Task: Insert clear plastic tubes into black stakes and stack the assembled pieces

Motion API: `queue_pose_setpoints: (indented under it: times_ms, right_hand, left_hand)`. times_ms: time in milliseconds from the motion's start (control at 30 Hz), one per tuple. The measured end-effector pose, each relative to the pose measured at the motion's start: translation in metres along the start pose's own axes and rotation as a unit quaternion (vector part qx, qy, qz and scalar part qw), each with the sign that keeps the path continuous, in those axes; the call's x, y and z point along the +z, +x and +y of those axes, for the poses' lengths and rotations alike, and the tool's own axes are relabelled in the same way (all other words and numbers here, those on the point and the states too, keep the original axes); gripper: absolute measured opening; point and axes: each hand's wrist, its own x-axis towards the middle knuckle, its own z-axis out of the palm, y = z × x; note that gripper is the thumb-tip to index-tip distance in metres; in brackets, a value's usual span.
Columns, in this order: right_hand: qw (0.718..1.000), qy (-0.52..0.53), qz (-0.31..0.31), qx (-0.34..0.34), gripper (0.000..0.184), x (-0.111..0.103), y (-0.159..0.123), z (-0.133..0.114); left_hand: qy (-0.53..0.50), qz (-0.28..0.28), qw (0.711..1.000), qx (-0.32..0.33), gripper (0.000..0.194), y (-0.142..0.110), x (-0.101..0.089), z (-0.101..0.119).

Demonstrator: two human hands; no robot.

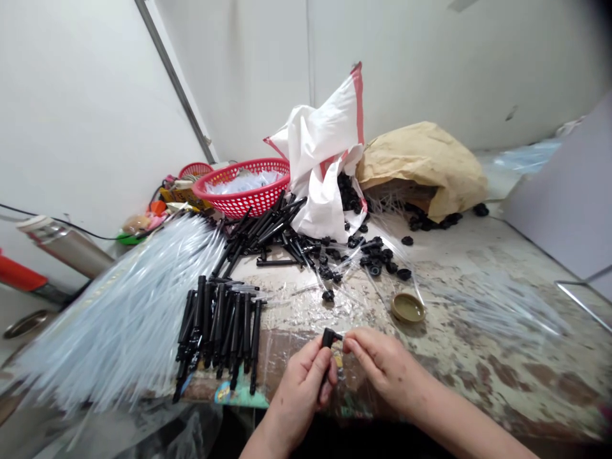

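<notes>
My left hand (306, 376) is wrapped round a black plastic tube (327, 338) with a short side stub near its top, held upright above the table's front edge. At that stub my right hand (377, 360) pinches with thumb and forefinger. Something pale shows at its fingertips, too small to make out. Left of my hands lies a row of black plastic tubes (220, 325), overhanging the front edge. Beyond them spreads a large bundle of thin transparent tubes (124, 306). Loose black caps (377, 255) are scattered ahead, and a small brown dish (408, 308) holds some liquid.
A red basket (253, 203) with transparent plastic pieces stands at the back, beside a white sack (320, 146) spilling black parts. A tan sack (425, 159) lies to its right. Transparent tubes (511, 306) lie on the worn table (478, 370). A steel flask (71, 245) is far left.
</notes>
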Motion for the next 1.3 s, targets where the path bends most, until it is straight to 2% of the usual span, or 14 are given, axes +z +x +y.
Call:
queue_pose_setpoints:
  times_ms: [200, 300, 367, 433, 500, 633, 700, 833, 933, 1033, 1100, 1200, 1267, 1300]
  right_hand:
    - [0.999, 0.036, -0.021, 0.005, 0.033, 0.0, 0.012, -0.007]
    - [0.999, 0.051, -0.006, -0.005, 0.032, -0.006, 0.027, -0.007]
    - [0.999, 0.038, 0.015, -0.02, 0.031, -0.005, 0.046, -0.002]
    - [0.999, -0.022, 0.001, -0.025, 0.032, 0.003, 0.073, 0.003]
    - [0.994, -0.101, -0.044, -0.018, 0.032, 0.017, 0.106, 0.006]
    - [0.984, -0.168, -0.067, 0.006, 0.034, 0.046, 0.172, -0.002]
    - [0.978, -0.192, -0.078, 0.019, 0.042, 0.056, 0.195, -0.007]
    - [0.967, -0.232, -0.102, 0.035, 0.029, 0.064, 0.213, -0.008]
    - [0.963, -0.24, -0.109, 0.05, 0.024, 0.064, 0.213, -0.005]
    - [0.964, -0.227, -0.1, 0.092, 0.025, 0.057, 0.213, -0.005]
    - [0.969, -0.205, -0.078, 0.116, 0.025, 0.047, 0.212, -0.007]
    - [0.979, -0.163, -0.034, 0.119, 0.028, 0.028, 0.2, -0.012]
    - [0.985, -0.134, -0.021, 0.103, 0.027, 0.017, 0.181, -0.019]
    - [0.989, -0.117, -0.021, 0.09, 0.026, 0.014, 0.169, -0.024]
  left_hand:
    - [-0.012, 0.058, 0.998, 0.008, 0.033, 0.003, -0.007, -0.007]
    - [0.071, 0.11, 0.99, 0.058, 0.036, 0.002, -0.019, 0.001]
    - [0.137, 0.177, 0.969, 0.105, 0.038, 0.0, -0.037, 0.013]
    - [0.209, 0.263, 0.928, 0.159, 0.038, -0.001, -0.062, 0.027]
    - [0.306, 0.336, 0.867, 0.206, 0.037, 0.0, -0.09, 0.04]
    - [0.516, 0.412, 0.712, 0.239, 0.039, 0.011, -0.139, 0.056]
    - [0.568, 0.436, 0.658, 0.233, 0.039, 0.019, -0.156, 0.058]
    - [0.584, 0.472, 0.623, 0.218, 0.036, 0.033, -0.171, 0.053]
    - [0.61, 0.486, 0.596, 0.194, 0.042, 0.037, -0.17, 0.051]
    - [0.629, 0.518, 0.55, 0.184, 0.048, 0.037, -0.168, 0.055]
    - [0.609, 0.545, 0.543, 0.191, 0.048, 0.036, -0.168, 0.061]
    - [0.58, 0.541, 0.576, 0.197, 0.051, 0.037, -0.166, 0.069]
    - [0.524, 0.532, 0.62, 0.242, 0.056, 0.04, -0.153, 0.071]
    - [0.475, 0.517, 0.658, 0.274, 0.059, 0.041, -0.142, 0.07]
